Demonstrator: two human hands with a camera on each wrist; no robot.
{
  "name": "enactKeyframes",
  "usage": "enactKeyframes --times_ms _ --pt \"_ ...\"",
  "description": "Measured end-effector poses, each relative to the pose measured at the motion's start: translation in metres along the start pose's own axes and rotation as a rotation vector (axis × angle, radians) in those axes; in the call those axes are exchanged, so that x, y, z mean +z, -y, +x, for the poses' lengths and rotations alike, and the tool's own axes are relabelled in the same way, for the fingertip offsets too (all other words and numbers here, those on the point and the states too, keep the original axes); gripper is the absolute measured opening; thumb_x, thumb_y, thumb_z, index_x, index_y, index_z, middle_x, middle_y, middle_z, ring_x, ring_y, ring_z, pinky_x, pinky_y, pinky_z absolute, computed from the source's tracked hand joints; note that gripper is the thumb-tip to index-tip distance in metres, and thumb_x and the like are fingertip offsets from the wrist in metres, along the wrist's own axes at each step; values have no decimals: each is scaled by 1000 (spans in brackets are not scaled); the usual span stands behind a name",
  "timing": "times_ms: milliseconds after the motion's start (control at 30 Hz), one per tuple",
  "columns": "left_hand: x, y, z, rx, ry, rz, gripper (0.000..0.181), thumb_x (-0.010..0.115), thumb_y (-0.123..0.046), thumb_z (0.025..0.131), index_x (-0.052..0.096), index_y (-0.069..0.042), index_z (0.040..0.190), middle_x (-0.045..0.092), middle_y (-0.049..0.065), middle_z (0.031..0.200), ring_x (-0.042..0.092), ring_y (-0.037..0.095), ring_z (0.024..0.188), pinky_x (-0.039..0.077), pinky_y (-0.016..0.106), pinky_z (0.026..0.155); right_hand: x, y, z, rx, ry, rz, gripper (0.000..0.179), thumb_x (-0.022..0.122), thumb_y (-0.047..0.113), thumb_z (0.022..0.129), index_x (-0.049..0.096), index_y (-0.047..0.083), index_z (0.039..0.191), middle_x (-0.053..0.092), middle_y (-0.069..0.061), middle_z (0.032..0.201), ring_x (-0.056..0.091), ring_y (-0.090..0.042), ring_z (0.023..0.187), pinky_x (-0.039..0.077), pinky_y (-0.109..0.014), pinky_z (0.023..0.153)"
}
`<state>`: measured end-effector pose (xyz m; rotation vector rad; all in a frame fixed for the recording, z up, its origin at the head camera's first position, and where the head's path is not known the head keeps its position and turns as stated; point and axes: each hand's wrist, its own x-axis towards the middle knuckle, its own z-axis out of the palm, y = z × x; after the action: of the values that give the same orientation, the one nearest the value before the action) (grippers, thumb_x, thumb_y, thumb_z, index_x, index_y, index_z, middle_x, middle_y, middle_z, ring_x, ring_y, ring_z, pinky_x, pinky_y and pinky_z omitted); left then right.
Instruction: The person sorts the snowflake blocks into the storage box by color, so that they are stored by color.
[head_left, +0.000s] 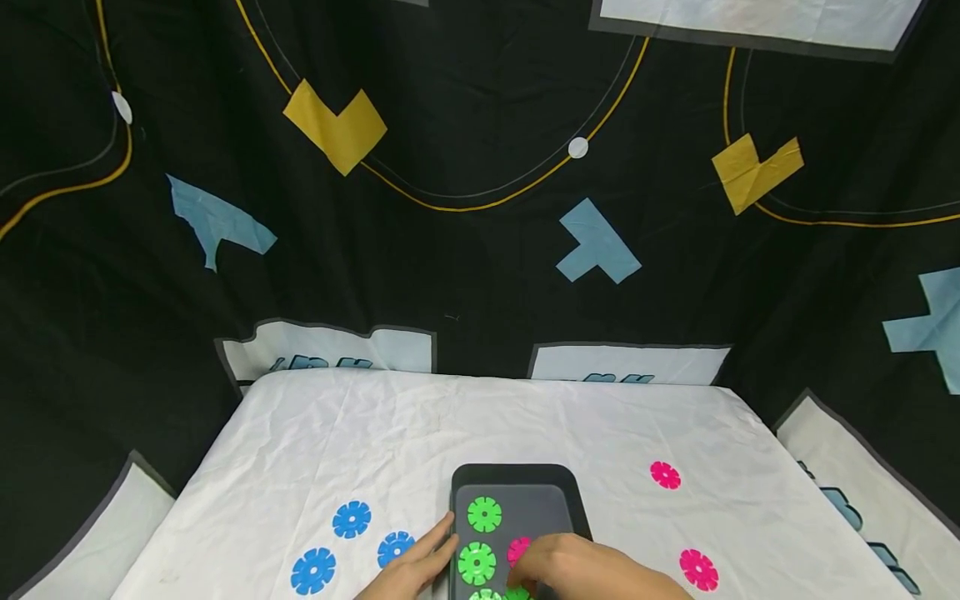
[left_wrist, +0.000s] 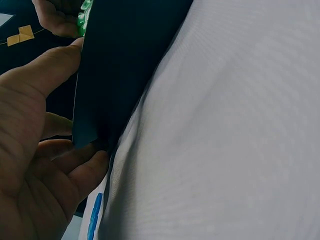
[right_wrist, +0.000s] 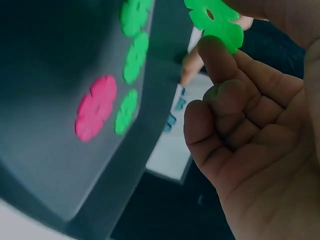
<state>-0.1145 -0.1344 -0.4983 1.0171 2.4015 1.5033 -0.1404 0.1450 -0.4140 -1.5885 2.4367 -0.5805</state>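
Right grip (head_left: 566, 562) pinches green disc (right_wrist: 223, 30) | left grip (head_left: 416, 567) touches tray (head_left: 513, 474) side

We see our left hand (head_left: 408, 573) with its thumb spread away from its fingers, and our right hand (head_left: 581, 567) pinching with its fingers bent.

Both hands (head_left: 411, 568) (head_left: 581, 568) at a dark tray (head_left: 517, 474) — green discs (head_left: 477, 563) inside, blue discs (head_left: 352, 519) outside

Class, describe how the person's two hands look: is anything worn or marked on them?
Both the left hand and the right hand are bare: no gloves, rings, sleeves or markings show. Skin creases show in the wrist views.
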Motion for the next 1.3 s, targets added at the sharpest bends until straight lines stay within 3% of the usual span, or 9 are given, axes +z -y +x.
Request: enactKeyframes --times_ms 333,533,633,767,833,900,1067,1200,1300 --pt "1 2 -1 41 -18 11 76 72 -25 88 36 21 137 17 42 148 25 20 140 41 23 97 29 -6 24 -384 103 -73 13 65 17 93 74 12 100 69 10 83 50 17 81 40 -2 75" --pt "1 2 0 41 -23 6 75 71 -24 89 36 20 137 18 42 148 24 18 139 41 22 97 45 -14 28 -395 126 17 18 64 19 94 72 15 110 70 10 86 48 21 82 41 -2 71" --pt "1 2 0 24 -18 -9 74 70 -24 89 36 20 138 17 42 148 23 17 139 40 22 96 48 -20 32 -441 187 -19 19 69 22 89 73 14 105 69 9 86 47 20 81 42 -4 70" --pt "1 1 0 -11 -12 -17 73 69 -25 90 36 19 138 18 40 149 24 20 139 40 22 96 48 -22 36 -353 320 -96 21 70 20 87 73 12 106 70 7 91 52 15 83 42 -4 71" --pt "1 1 0 -11 -13 -7 73 69 -25 90 36 18 139 18 40 149 24 21 139 41 22 95 48 -21 34 -271 344 -101 22 68 19 89 73 11 108 71 6 94 54 14 84 43 -4 71" --pt "1 1 0 4 -15 12 72 69 -25 91 37 18 138 20 40 149 24 22 139 42 23 95 49 -18 31 -217 311 -81 18 64 16 92 74 12 107 71 8 93 52 16 82 41 -3 70" --pt "1 4 0 42 -34 57 69 68 -24 91 39 18 138 23 41 147 26 24 139 45 26 94 46 -14 22 -215 151 -1 19 64 22 93 74 18 109 69 15 90 47 22 80 41 -3 68" --pt "3 5 -1 54 -48 64 68 68 -24 91 40 18 137 24 41 146 29 24 138 47 26 93 33 -11 13 -165 37 -28 17 66 25 93 74 18 107 68 18 90 51 19 83 42 -4 70" --pt "5 6 -1 65 -69 90 67 69 -23 91 42 18 136 26 41 145 32 23 137 48 27 91 19 -11 6 -76 -16 -52 17 68 28 92 72 17 104 67 19 93 54 15 82 43 -5 71"
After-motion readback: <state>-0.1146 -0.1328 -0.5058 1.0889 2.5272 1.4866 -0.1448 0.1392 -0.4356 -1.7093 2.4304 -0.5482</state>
